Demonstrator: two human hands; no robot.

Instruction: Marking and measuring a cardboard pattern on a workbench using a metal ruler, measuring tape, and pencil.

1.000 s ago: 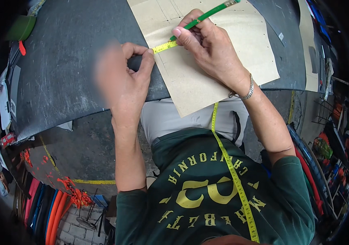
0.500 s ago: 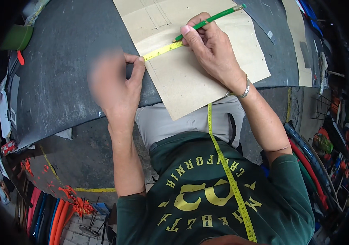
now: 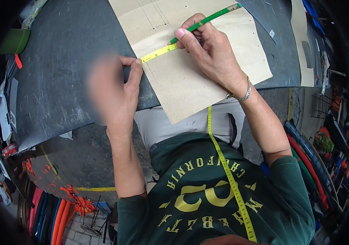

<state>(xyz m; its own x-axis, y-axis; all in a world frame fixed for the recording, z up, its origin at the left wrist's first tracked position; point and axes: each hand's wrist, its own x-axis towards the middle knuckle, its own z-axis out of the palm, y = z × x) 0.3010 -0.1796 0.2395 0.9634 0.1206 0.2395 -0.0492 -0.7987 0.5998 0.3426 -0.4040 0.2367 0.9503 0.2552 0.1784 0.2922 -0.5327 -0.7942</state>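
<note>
A beige paper pattern sheet [image 3: 190, 77] lies on a dark grey table [image 3: 68, 61], hanging over its near edge. My left hand [image 3: 113, 90] pinches the end of a yellow measuring tape [image 3: 158, 52] at the sheet's left edge. My right hand [image 3: 211, 53] presses the tape flat on the sheet and holds a green pencil [image 3: 207, 19], its tip down by the tape. The rest of the tape runs under my right wrist and hangs down over my green shirt [image 3: 223, 171].
More beige pattern pieces [image 3: 301, 36] lie at the table's far right. A green roll [image 3: 15, 41] and small red item sit at the far left edge. Coloured rolls [image 3: 39, 212] stand below on the left; hoses and tools crowd the right side.
Both hands have drifted slightly with the tape along the sheet. The tape stays stretched between them and the pencil stays in my right hand.
</note>
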